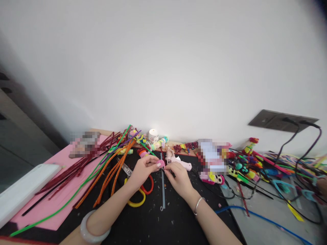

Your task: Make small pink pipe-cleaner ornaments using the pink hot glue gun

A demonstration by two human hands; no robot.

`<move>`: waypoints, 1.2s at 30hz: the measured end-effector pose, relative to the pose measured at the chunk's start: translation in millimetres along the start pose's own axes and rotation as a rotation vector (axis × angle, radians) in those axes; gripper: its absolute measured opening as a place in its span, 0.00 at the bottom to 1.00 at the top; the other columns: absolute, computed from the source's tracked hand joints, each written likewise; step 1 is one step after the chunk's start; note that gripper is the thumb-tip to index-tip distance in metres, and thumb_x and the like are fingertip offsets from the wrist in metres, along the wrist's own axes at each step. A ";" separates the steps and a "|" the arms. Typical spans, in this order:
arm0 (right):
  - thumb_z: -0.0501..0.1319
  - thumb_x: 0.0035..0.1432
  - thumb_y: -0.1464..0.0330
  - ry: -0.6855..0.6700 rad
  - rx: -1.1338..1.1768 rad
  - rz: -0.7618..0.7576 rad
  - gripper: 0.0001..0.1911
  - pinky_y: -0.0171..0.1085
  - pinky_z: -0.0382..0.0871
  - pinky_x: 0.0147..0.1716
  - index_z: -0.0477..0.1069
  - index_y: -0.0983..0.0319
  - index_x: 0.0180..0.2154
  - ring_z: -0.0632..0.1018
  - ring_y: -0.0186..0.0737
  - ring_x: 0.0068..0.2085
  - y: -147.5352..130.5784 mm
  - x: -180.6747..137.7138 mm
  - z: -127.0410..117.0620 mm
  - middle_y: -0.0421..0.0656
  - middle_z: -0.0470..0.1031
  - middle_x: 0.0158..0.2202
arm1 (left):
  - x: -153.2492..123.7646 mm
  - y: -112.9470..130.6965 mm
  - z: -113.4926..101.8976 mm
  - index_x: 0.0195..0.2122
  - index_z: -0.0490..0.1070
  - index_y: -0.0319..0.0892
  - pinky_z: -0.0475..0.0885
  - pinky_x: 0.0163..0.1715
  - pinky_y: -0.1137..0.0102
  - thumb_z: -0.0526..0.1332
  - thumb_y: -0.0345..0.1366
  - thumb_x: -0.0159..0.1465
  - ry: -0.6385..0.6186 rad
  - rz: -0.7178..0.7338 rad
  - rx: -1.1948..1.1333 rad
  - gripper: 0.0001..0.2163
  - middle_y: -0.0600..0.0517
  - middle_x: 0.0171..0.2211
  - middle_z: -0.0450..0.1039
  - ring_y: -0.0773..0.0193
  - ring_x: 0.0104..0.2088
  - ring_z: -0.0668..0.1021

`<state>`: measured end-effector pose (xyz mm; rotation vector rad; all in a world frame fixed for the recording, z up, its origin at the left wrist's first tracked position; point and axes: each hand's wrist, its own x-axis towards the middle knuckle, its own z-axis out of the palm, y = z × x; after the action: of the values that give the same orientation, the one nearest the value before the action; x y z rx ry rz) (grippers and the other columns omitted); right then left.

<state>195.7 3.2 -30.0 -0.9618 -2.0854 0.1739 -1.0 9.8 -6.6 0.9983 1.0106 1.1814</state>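
Note:
My left hand (pixel 143 169) and my right hand (pixel 178 177) meet over a black mat (pixel 163 224), both pinching a small pink curled piece (pixel 161 164) between their fingertips. A pale bangle sits on my left wrist and a thin silver bracelet on my right. Under the hands lie a grey strip with a hooked end (pixel 162 189) and scissors with yellow and red handles (pixel 139 194). A pink glue gun (pixel 180 162) rests just behind my right hand.
Long orange, green, purple and dark red pipe cleaners (pixel 112 170) fan out on the left over a pink sheet (pixel 61 200). A heap of colourful craft pieces (pixel 245 165) and cables (pixel 293 190) fills the right. A white candle (pixel 153 135) stands by the wall.

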 end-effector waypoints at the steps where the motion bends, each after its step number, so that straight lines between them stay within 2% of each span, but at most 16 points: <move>1: 0.56 0.76 0.66 -0.003 0.007 0.003 0.14 0.39 0.75 0.36 0.75 0.60 0.37 0.80 0.43 0.34 0.3 -0.3 0.2 0.44 0.80 0.32 | -0.3 0.4 0.2 0.35 0.80 0.39 0.84 0.43 0.62 0.82 0.42 0.46 0.000 -0.005 0.001 0.19 0.50 0.32 0.84 0.59 0.35 0.85; 7: 0.58 0.75 0.67 -0.015 0.010 0.056 0.12 0.39 0.77 0.35 0.78 0.60 0.38 0.81 0.43 0.33 2.8 -2.2 2.3 0.45 0.81 0.32 | -2.0 1.8 1.8 0.33 0.79 0.39 0.83 0.42 0.63 0.83 0.42 0.45 -0.006 -0.041 -0.025 0.20 0.51 0.31 0.83 0.60 0.34 0.84; 15: 0.58 0.75 0.66 0.015 0.030 0.075 0.14 0.38 0.77 0.33 0.79 0.59 0.36 0.81 0.43 0.31 4.8 -3.3 2.4 0.45 0.81 0.31 | -1.7 1.9 2.3 0.33 0.77 0.41 0.78 0.34 0.70 0.81 0.38 0.46 -0.038 -0.047 0.003 0.18 0.54 0.25 0.83 0.65 0.28 0.82; 24: 0.59 0.74 0.68 0.063 0.121 0.086 0.13 0.38 0.78 0.33 0.81 0.60 0.37 0.83 0.44 0.31 4.0 -2.4 2.6 0.46 0.84 0.31 | -2.1 3.9 -0.1 0.37 0.77 0.42 0.77 0.37 0.66 0.77 0.37 0.50 -0.071 -0.007 0.143 0.15 0.50 0.29 0.87 0.59 0.30 0.84; 31: 0.61 0.72 0.72 0.083 0.115 0.092 0.11 0.35 0.78 0.35 0.82 0.61 0.39 0.84 0.43 0.32 1.9 -1.5 2.6 0.46 0.85 0.33 | -1.2 3.2 -1.4 0.40 0.78 0.42 0.78 0.39 0.63 0.74 0.39 0.52 -0.075 0.017 0.251 0.16 0.49 0.30 0.88 0.55 0.31 0.86; 36: 0.60 0.73 0.71 0.099 0.133 0.085 0.13 0.35 0.79 0.35 0.83 0.62 0.38 0.85 0.43 0.33 1.3 -0.7 1.9 0.47 0.86 0.33 | -1.4 2.3 -1.5 0.40 0.78 0.42 0.78 0.41 0.62 0.72 0.39 0.53 -0.088 0.058 0.284 0.14 0.49 0.30 0.88 0.54 0.33 0.87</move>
<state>195.3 4.0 -32.3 -0.9589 -1.9191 0.2989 -3.1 8.8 -4.7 1.2993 1.1056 1.0491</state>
